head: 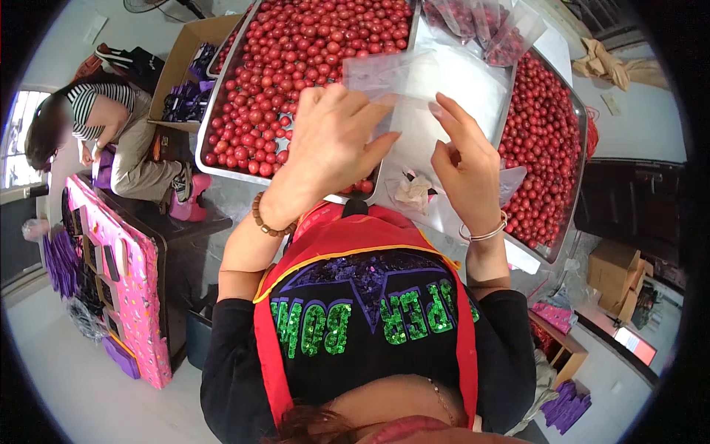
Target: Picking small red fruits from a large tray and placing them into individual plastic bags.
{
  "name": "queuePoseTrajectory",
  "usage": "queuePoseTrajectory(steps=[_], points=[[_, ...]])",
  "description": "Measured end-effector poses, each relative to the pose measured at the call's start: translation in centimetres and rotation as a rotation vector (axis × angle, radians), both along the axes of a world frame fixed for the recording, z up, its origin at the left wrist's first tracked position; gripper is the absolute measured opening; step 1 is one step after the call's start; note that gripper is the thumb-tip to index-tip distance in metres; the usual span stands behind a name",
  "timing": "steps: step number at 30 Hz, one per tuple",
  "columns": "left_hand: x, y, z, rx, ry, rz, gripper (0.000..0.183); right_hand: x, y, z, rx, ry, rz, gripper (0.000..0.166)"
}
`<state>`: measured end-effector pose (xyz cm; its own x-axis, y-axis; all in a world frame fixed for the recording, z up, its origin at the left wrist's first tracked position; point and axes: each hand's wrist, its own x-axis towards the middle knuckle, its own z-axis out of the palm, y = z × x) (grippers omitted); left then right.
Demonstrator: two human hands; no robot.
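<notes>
My left hand [333, 139], with a brown beaded bracelet at the wrist, is over the right edge of a metal tray [208, 141] of round red beads or fruits. Its thumb and fingers point at a clear plastic bag [371, 77]; whether they pinch its film is unclear. My right hand [466, 161], wearing bangles, is at the other side of the clear bags, its thumb and fingers curled apart. A stack of clear bags [460, 83] lies between the trays. Filled clear bags [507, 41] of red pieces lie at its far end.
Another metal tray [582, 139] of red balls stands on the right. A crumpled tissue [413, 194] lies near my right hand. At left, a seated person [105, 116] is beside an open cardboard box [183, 50] and a pink-covered table [138, 288]. More cardboard boxes [613, 272] stand at right.
</notes>
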<state>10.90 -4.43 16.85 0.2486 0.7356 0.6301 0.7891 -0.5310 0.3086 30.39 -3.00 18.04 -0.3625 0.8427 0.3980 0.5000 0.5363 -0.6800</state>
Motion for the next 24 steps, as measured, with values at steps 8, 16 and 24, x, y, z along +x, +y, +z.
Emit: queuePoseTrajectory(steps=[8,16,24], points=[[-4.5,1.2,1.9,-0.282,-0.911,-0.158,0.020,3.7,1.7,1.1,-0.080,0.185,-0.220,0.059],[-7.1,2.2,-13.8,-0.395,-0.159,0.203,0.024,7.5,0.6,1.4,-0.340,0.397,-0.227,0.049],[-8.9,1.1,-16.3,-0.249,0.278,0.238,0.032,6.6,-1.4,2.6,-0.507,0.293,0.117,0.036]])
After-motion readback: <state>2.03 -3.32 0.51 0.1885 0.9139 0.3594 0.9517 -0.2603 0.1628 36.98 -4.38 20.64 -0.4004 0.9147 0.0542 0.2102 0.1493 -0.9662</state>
